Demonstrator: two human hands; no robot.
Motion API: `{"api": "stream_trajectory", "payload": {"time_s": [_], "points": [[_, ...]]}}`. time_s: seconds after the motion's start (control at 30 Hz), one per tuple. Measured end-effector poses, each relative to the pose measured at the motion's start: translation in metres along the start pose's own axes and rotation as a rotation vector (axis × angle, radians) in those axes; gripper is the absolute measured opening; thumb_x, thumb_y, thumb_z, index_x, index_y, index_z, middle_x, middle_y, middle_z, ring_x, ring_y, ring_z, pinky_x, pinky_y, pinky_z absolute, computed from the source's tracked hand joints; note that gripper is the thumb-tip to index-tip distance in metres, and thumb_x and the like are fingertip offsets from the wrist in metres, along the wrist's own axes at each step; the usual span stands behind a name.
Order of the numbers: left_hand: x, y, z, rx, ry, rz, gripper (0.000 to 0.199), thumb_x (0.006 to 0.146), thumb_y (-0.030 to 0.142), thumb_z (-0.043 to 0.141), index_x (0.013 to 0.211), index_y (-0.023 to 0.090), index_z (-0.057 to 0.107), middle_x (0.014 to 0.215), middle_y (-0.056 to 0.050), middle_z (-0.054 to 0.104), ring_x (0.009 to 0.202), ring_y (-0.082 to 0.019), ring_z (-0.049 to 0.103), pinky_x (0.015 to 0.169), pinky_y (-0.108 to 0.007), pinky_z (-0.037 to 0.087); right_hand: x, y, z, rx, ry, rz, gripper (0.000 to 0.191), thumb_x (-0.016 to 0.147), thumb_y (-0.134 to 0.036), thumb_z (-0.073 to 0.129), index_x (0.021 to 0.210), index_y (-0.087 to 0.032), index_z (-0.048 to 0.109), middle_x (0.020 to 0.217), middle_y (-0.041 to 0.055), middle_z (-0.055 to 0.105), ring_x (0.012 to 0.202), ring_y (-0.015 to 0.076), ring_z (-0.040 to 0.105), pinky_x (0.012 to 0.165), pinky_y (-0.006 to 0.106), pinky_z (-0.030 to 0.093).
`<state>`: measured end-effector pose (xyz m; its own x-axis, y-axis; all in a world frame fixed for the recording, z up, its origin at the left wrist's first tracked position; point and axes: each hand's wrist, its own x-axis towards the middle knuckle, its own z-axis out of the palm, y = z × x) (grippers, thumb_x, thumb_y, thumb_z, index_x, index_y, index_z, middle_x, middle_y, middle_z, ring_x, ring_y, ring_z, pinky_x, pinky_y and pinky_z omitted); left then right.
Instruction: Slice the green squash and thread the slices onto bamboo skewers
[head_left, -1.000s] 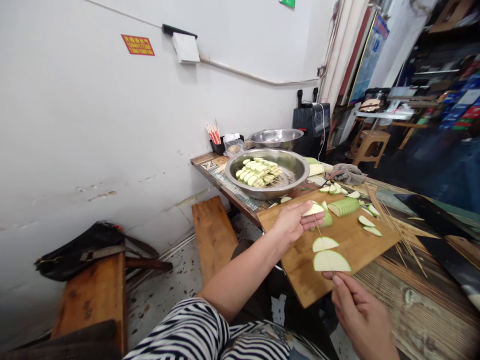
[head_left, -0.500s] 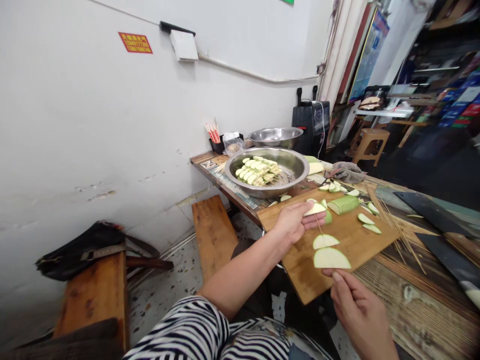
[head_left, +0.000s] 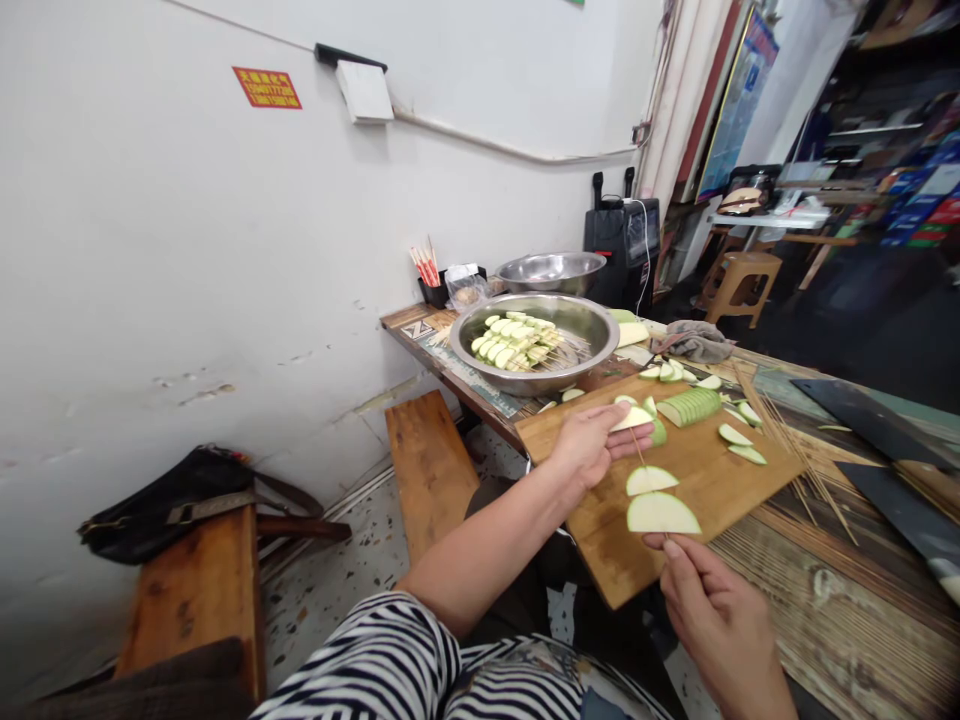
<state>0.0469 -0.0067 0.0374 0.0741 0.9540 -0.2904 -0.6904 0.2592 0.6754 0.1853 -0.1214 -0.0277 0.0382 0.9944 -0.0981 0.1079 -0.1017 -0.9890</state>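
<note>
My right hand [head_left: 716, 605] pinches the lower end of a thin wooden skewer [head_left: 639, 447], just below a half-round green-edged slice [head_left: 663, 514]. A second slice [head_left: 651, 480] sits further up the stick. At the skewer's upper end, my left hand [head_left: 592, 440] holds another pale slice [head_left: 631, 418] between thumb and fingers. Both hands are over the near part of a wooden cutting board [head_left: 600, 550]. A row of cut green slices [head_left: 688, 407] lies on the board beyond my left hand, with loose slices around it.
A steel basin [head_left: 459, 335] of skewered slices stands behind the board, a second basin [head_left: 551, 268] behind it. Loose skewers [head_left: 814, 470] and dark-bladed knives [head_left: 889, 510] lie to the right. A grey cloth [head_left: 694, 342] is further back. Wooden benches [head_left: 427, 470] stand at the left.
The view has shifted very slightly. Both hands keep their hold on the skewer and slice, with almost no movement.
</note>
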Motion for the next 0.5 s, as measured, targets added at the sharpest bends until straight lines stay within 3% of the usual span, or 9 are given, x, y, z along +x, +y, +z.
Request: {"api": "stream_trajectory", "payload": {"time_s": [0.3, 0.5], "points": [[0.003, -0.002, -0.003, -0.022, 0.021, -0.018, 0.006, 0.083, 0.012, 0.054, 0.082, 0.007, 0.059, 0.080, -0.011, 0.066, 0.069, -0.019, 0.068, 0.071, -0.035, 0.056, 0.001, -0.002, 0.002, -0.061, -0.020, -0.021, 0.050, 0.077, -0.057, 0.053, 0.097, -0.013, 0.065, 0.049, -0.0048, 0.038, 0.043, 0.0088, 0.033, 0.039, 0.021, 0.027], [0.002, -0.014, -0.002, -0.020, 0.028, -0.062, 0.008, 0.083, 0.010, 0.054, 0.079, 0.006, 0.059, 0.078, -0.012, 0.066, 0.065, -0.018, 0.067, 0.066, -0.031, 0.056, 0.008, -0.002, 0.003, -0.120, 0.008, -0.085, 0.048, 0.080, -0.054, 0.052, 0.099, -0.012, 0.065, 0.048, -0.0053, 0.038, 0.040, 0.0076, 0.031, 0.036, 0.019, 0.025]]}}
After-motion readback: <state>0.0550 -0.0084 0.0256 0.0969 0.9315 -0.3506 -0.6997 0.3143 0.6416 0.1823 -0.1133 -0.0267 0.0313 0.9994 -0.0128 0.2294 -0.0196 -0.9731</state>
